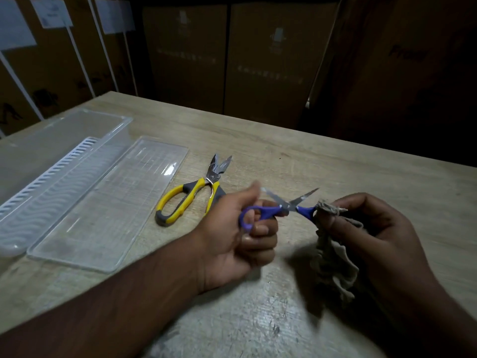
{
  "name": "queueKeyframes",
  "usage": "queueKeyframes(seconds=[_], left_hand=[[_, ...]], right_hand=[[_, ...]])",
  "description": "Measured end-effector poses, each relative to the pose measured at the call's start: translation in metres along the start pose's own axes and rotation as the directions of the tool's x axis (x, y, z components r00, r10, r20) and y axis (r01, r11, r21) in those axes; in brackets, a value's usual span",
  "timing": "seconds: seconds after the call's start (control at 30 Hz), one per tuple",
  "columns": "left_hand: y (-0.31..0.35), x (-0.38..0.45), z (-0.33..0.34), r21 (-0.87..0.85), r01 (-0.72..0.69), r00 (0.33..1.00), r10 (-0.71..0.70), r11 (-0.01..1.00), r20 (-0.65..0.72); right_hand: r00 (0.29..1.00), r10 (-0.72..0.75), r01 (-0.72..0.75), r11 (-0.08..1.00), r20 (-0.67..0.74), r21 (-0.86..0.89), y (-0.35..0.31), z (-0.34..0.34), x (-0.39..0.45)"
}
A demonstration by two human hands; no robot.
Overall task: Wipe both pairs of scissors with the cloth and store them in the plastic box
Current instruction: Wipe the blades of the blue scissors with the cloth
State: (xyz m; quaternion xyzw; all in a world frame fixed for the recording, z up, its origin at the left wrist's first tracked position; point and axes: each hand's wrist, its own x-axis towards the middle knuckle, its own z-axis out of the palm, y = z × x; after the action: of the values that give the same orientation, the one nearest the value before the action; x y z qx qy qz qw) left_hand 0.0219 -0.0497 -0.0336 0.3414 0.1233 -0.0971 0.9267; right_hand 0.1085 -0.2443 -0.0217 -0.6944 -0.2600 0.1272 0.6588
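Blue scissors (pixel 278 209): blades spread, I see one handle loop in my left hand (pixel 240 236), clenched.
Cloth (pixel 333 257): beige, crumpled, grasped by right hand (pixel 371 228) around the other handle.

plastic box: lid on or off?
Off. The clear lid lies flat on the table beside the open plastic box; only a white slotted tray shows inside.

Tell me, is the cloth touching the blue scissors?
Touching. The head view shows the cloth, gripped by the right hand, bunched over one blue scissors handle.
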Motion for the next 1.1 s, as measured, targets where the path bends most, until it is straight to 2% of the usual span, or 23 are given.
queueKeyframes(seconds=[0.03,0.1,0.2,0.27,0.37,0.47,0.57,0.63,0.73,0.87,0.97,1.03,1.1], left_hand=[[0.002,0.002,-0.001,-0.011,-0.063,0.997,0.063,0.998,-0.049],[0.002,0.002,0.000,0.105,-0.220,0.962,0.233,0.970,-0.141],[-0.005,0.005,0.004,0.290,-0.447,0.845,0.506,0.846,-0.173],[-0.010,0.008,0.001,0.428,-0.519,0.756,0.631,0.740,-0.174],[-0.014,0.009,0.001,0.642,-0.490,0.668,0.727,0.590,-0.158],[-0.022,0.007,0.010,0.664,-0.504,0.637,0.757,0.552,-0.145],[-0.025,0.007,0.011,0.761,-0.477,0.570,0.814,0.440,-0.114],[-0.024,0.007,0.011,0.778,-0.464,0.539,0.832,0.423,-0.131],[-0.020,0.008,0.009,0.786,-0.437,0.544,0.825,0.437,-0.157],[-0.018,0.007,0.005,0.777,-0.375,0.677,0.722,0.507,-0.144],[-0.020,0.008,0.004,0.775,-0.345,0.757,0.645,0.529,-0.103],[-0.023,0.011,0.004,0.781,-0.353,0.771,0.633,0.515,-0.070],[-0.025,0.014,0.003,0.801,-0.360,0.763,0.645,0.478,-0.041]], right_hand=[[0.999,0.023,-0.022,1.000,-0.032,0.015,-0.001,0.001,0.001],[0.995,0.070,-0.068,0.997,-0.076,0.034,-0.001,0.004,0.002],[0.986,0.127,-0.124,0.992,-0.106,0.040,-0.003,0.012,-0.001],[0.989,0.127,-0.125,0.992,-0.078,0.025,-0.004,0.020,-0.006],[0.996,0.078,-0.079,0.996,-0.039,-0.032,-0.001,0.034,-0.017],[0.997,-0.077,0.081,0.982,0.025,-0.171,0.008,0.045,-0.028],[0.964,-0.240,0.264,0.900,0.112,-0.346,0.015,0.048,-0.033],[0.923,-0.327,0.384,0.804,0.201,-0.455,0.011,0.047,-0.035],[0.878,-0.389,0.479,0.728,0.280,-0.490,0.001,0.041,-0.037],[0.895,-0.419,0.444,0.799,0.154,-0.405,-0.013,0.016,-0.028],[0.853,-0.478,0.507,0.662,0.211,-0.551,-0.018,0.006,-0.018],[0.813,-0.512,0.558,0.546,0.279,-0.625,-0.014,0.008,-0.016],[0.808,-0.486,0.575,0.530,0.333,-0.623,-0.006,0.012,-0.016]])
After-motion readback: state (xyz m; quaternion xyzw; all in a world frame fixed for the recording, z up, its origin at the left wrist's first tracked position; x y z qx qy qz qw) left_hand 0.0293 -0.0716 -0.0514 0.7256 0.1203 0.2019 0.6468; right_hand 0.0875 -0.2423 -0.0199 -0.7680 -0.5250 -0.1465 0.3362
